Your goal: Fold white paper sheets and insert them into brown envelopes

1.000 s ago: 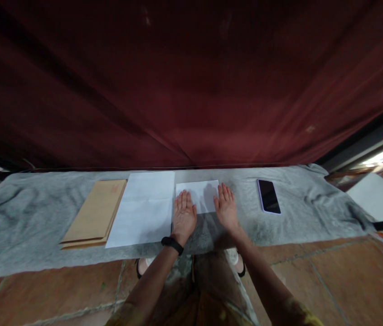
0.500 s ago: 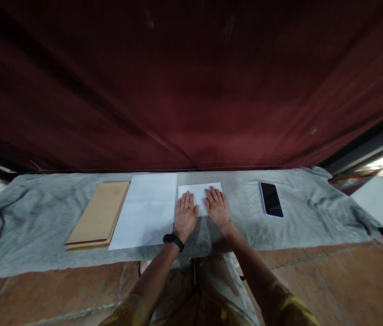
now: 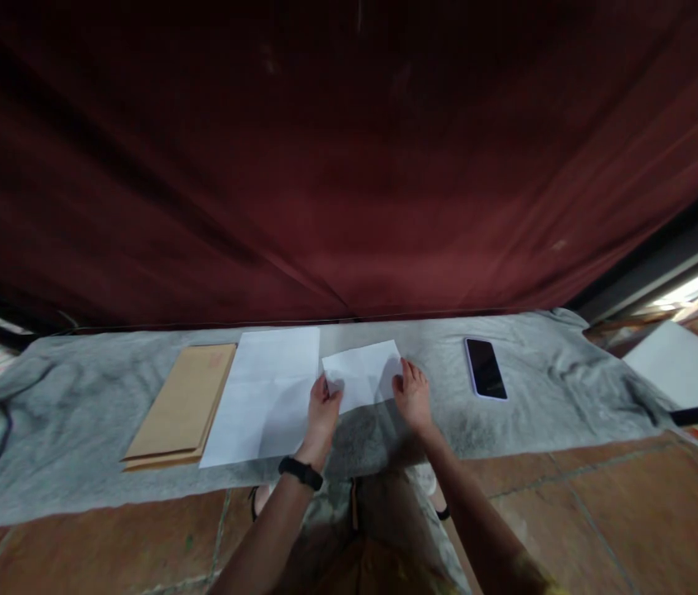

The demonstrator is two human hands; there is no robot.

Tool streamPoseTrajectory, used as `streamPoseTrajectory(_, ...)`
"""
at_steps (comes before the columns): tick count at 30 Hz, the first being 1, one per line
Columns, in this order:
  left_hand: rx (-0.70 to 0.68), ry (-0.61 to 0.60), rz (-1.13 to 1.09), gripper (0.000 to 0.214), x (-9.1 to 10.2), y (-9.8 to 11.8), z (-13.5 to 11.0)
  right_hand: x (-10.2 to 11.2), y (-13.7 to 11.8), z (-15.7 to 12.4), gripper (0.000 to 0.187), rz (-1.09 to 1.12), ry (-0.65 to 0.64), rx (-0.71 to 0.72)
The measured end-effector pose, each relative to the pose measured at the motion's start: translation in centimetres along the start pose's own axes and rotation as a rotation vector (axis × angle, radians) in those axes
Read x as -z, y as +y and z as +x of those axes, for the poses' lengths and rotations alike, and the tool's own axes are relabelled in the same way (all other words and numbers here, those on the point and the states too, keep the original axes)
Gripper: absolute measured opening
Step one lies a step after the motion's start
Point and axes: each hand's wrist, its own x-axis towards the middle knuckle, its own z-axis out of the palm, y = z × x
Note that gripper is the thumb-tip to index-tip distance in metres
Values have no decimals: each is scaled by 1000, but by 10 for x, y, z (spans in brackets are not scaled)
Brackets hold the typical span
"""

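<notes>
A small white sheet of paper, seemingly folded, (image 3: 364,372) is in front of me, slightly tilted on the grey cloth. My left hand (image 3: 324,405) pinches its left edge, thumb on top and fingers curled. At the right edge, my right hand (image 3: 412,390) grips the paper between thumb and fingers. A stack of larger white paper (image 3: 268,388) lies just left of my left hand. Farther left are brown envelopes (image 3: 184,401), one on another. To the right of my right hand rests a phone (image 3: 486,368) with a dark screen and a pale purple case.
Grey cloth (image 3: 547,380) covers the long table. A dark red curtain (image 3: 349,207) hangs right behind it. On the far right stands a white panel (image 3: 683,364) beside a dark bar. Brown floor tiles (image 3: 106,545) show below the table's front edge.
Both hands lay flat on the small paper before. They have moved apart to its left and right edges and closed on them, and the paper has turned slightly.
</notes>
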Motion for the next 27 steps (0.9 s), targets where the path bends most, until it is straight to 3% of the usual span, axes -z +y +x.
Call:
streamPoseTrajectory(3,224,10,-231,31,6,17,0,-2,2,6,49,99,47,-24)
streamPoseTrajectory(8,311,0,-264,30,15,25,-8,7,5,8,51,225,53,-6)
streamPoseTrajectory(12,386,-51,-304,27,21,26,-24,24,-4,-21,54,238,25,61)
streamPoseTrajectory(17,458,-102,-404,31,25,25,-54,33,-26,-81,59,304,-112,290)
streamPoseTrajectory(20,502,-150,-568,30,23,23,-78,32,-37,-101,59,285,-121,284)
streamPoseTrajectory(24,519,-193,-659,32,16,21,-110,35,-40,-101,59,278,-147,225)
streamPoseTrajectory(27,490,-289,-665,32,18,19,-126,41,-34,-90,55,357,-147,224)
